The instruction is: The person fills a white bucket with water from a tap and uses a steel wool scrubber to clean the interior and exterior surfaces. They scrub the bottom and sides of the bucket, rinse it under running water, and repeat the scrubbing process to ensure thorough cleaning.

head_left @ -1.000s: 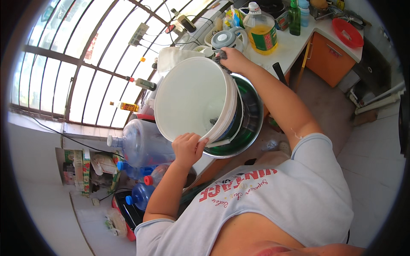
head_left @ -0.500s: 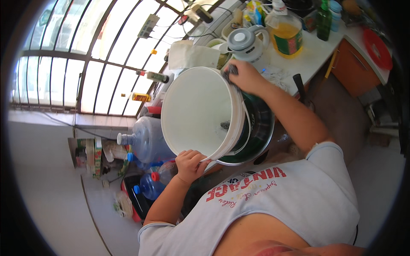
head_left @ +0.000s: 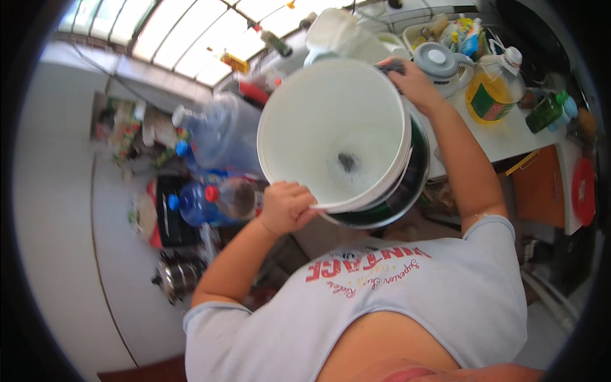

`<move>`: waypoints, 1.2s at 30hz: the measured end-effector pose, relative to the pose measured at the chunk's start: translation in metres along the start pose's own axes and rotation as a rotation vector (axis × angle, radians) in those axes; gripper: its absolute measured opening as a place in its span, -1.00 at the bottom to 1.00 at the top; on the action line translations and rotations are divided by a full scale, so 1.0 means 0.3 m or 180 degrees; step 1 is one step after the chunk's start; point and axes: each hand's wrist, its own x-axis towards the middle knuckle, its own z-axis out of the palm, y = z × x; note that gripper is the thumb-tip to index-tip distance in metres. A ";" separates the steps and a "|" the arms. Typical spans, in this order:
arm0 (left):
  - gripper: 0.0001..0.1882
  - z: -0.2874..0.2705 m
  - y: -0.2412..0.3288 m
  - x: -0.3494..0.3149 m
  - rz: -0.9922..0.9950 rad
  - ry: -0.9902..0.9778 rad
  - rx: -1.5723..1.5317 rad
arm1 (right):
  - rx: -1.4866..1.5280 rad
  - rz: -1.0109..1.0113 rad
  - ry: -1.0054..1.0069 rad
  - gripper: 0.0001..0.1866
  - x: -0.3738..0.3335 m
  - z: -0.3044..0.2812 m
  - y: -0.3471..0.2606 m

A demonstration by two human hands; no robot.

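A large white plastic bucket (head_left: 324,121) is tilted with its open mouth toward me. My left hand (head_left: 287,207) is closed on the near left part of its rim, thumb over the edge. On the far right side of the rim, my right hand (head_left: 414,83) grips a dark grey crumpled cloth (head_left: 393,65) against the bucket. Inside, a small dark clump (head_left: 347,162) lies at the bottom among some whitish suds; its kind is unclear. Beneath and behind the bucket shows a dark green round container (head_left: 417,159) with a shiny rim.
Clear water jugs (head_left: 229,137) and bottles crowd the left side, near a steel pot (head_left: 178,277). On the right-hand counter (head_left: 509,137) stand a grey-lidded white jug (head_left: 442,67), a big bottle of yellow oil (head_left: 493,92) and a green bottle (head_left: 546,113). A barred window (head_left: 184,38) lies ahead.
The view has turned, and the bucket's mouth now faces me more squarely, showing more of its bottom. Both hands stay on the rim, the right one still with the dark cloth.
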 end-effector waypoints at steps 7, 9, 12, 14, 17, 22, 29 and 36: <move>-0.69 0.035 -0.027 -0.060 0.0062 0.0309 0.0158 | -0.0315 -0.0228 0.0407 -0.73 -0.357 0.006 -0.025; -0.68 0.030 -0.022 -0.050 0.0062 0.0368 0.0079 | -0.0503 -0.0188 0.0352 -0.73 -0.431 -0.032 -0.044; -0.69 0.070 -0.037 -0.083 0.0066 0.0608 -0.0062 | -0.1160 -0.0305 0.0149 -0.75 -0.488 -0.069 -0.086; -0.70 0.080 -0.054 -0.095 0.0189 0.0822 -0.0302 | -0.1717 -0.0506 0.0374 -0.77 -0.493 -0.064 -0.178; -0.74 0.085 -0.095 -0.105 0.0537 0.1316 -0.1002 | -0.1601 -0.0572 0.1037 -0.76 -0.448 0.052 -0.354; -0.80 0.060 -0.303 -0.126 0.0438 0.2297 -0.1198 | -0.2995 -0.0042 -0.0658 -0.68 -0.214 0.374 -0.413; -0.56 0.169 -0.414 -0.110 0.0548 0.2772 -0.1273 | -0.4781 0.0166 -0.2509 -0.69 0.130 0.513 0.343; -0.65 0.216 -0.438 -0.111 0.0528 0.3147 -0.1589 | -0.6579 0.0035 -0.2573 -0.64 -0.224 0.358 0.807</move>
